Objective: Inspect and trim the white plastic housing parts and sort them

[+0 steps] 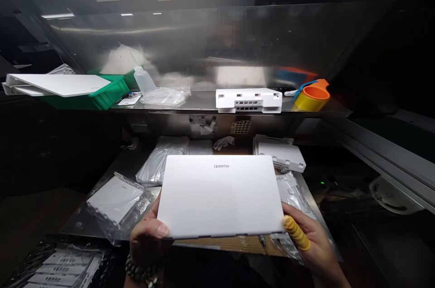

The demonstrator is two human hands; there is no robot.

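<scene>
From my remote station I recorded a white panel [219, 197] held up above the near part of the bench, its face up and its HUAWEI lettering upside down near the far edge. I found the left hand [147, 236] partly closed on the near left corner, thumb on the face; the right hand [311, 240] gripped the near right corner, its thumb wrapped in yellow. I could not tell how the fingers lay beneath. To the left I logged a bagged white piece [118, 199]; farther back, a stack of clear bags [166, 156] and a glove [224, 143]. White parts [282, 155] were piled at the far right of the bench. On the shelf beyond, I noted a green bin [105, 97] at left, a squeeze bottle [144, 80] just right of it, stacked white housings [249, 99] right of centre, and a yellow-and-orange ring-shaped item [311, 97] at right.
</scene>
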